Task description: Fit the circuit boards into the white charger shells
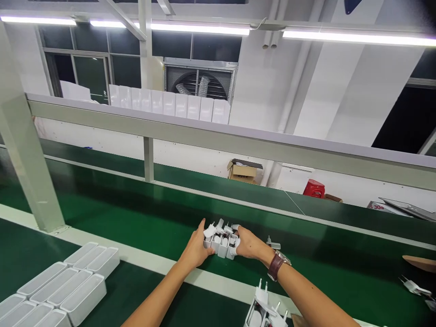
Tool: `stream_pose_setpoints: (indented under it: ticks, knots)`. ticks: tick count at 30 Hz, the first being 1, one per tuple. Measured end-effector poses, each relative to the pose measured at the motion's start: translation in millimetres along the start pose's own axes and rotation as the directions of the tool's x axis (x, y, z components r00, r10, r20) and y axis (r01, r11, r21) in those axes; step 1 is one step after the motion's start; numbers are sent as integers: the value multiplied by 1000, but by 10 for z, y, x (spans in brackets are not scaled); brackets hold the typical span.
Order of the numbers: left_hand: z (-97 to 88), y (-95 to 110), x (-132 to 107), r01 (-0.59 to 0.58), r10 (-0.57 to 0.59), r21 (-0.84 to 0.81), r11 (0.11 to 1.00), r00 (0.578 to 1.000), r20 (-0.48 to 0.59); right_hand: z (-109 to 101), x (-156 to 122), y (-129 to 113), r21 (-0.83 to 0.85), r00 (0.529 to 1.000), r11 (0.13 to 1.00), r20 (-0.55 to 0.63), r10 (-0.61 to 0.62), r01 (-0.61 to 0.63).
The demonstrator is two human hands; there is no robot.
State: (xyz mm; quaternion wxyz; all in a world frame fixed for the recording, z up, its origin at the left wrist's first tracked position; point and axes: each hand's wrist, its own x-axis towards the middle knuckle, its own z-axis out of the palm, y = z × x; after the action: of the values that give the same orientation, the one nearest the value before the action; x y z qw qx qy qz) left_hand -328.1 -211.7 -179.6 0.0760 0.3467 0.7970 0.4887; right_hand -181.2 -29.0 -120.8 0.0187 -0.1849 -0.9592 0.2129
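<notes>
Over the green belt, my left hand (196, 246) and my right hand (250, 244) press a row of several white plug adapters (222, 240) together from both sides. The adapters stand side by side, some with open housings and pin pieces sticking up at odd angles. My left fingers and thumb close on the row's left end; my right fingers, with white covers on the tips, grip its right end. A wristwatch (276, 265) is on my right wrist. Behind that wrist, a loose white plug piece (273, 244) lies on the belt.
Several white open boxes (64, 281) stand in rows at the lower left. Nearer me, a cluster of plug parts (264, 309) sits by my right forearm. More plug pieces (415, 286) lie at the far right. A metal post (30, 136) rises on the left.
</notes>
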Motion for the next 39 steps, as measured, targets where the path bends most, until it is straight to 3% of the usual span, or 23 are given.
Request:
stream_pose_setpoints:
  ticks: [6,12,17,21,27,32,35,39]
  knots:
    - [9,-114,72,-6,5,-2,1000,990,-143,211,156,52,196,990,980,-144,-9,38]
    - [2,-133,51,-51,60,44,998,970,-237,-135,128,406,243,952,970,-300,70,5]
    - [-2,39,-57,-229,263,156,961,931,-254,-260,-138,644,116,970,992,-233,70,-43]
    - [48,97,-116,-281,321,178,943,911,-258,-189,-216,469,67,989,998,-145,14,-4]
    - [-50,26,-78,-139,157,75,988,893,-421,-13,134,-227,22,989,989,-47,-142,143]
    - [-312,-140,5,75,-149,-150,986,796,-586,130,501,-697,-18,987,987,46,-156,157]
    - [-387,-243,61,131,-259,-249,960,756,-602,55,603,-745,-55,979,983,116,-166,173]
    - [-365,-305,141,157,-333,-326,932,725,-603,-126,626,-611,-110,974,979,163,-155,174]
